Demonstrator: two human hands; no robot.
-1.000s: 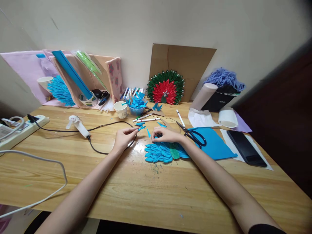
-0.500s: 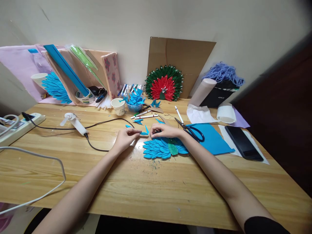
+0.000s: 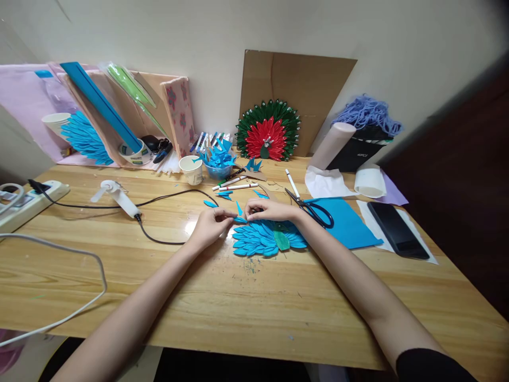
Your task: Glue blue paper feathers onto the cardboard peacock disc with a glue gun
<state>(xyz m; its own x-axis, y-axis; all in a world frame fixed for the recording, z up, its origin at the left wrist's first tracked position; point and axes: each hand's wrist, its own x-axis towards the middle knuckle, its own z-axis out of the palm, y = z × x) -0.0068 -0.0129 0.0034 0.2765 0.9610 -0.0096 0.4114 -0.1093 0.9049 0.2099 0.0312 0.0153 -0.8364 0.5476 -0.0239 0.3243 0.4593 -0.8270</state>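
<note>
My left hand (image 3: pixel 210 228) pinches a small blue petal (image 3: pixel 239 219) between thumb and fingertips. The closed fingertips of my right hand (image 3: pixel 271 210) meet the petal's other end, just above the layered blue petal piece (image 3: pixel 256 239). That piece lies flat on the table, with a green leaf-shaped patch (image 3: pixel 282 240) on it; my right wrist hides part of its upper edge. A pointed blue scrap (image 3: pixel 239 208) is behind the fingertips. Black-handled scissors (image 3: pixel 318 214) rest beside my right forearm, partly over a blue sheet (image 3: pixel 345 225).
A white glue gun (image 3: pixel 123 200) with its cord lies left, near a power strip (image 3: pixel 34 204). Farther back are a paper cup (image 3: pixel 191 170), a bowl of blue scraps (image 3: pixel 219 171), markers (image 3: pixel 238 187) and a red-green petal fan (image 3: pixel 267 132). A phone (image 3: pixel 397 231) lies right.
My left hand has moved a little to the right, bringing the blue petal to my right fingertips. The right hand stays nearly in place; the camera view has shifted slightly.
</note>
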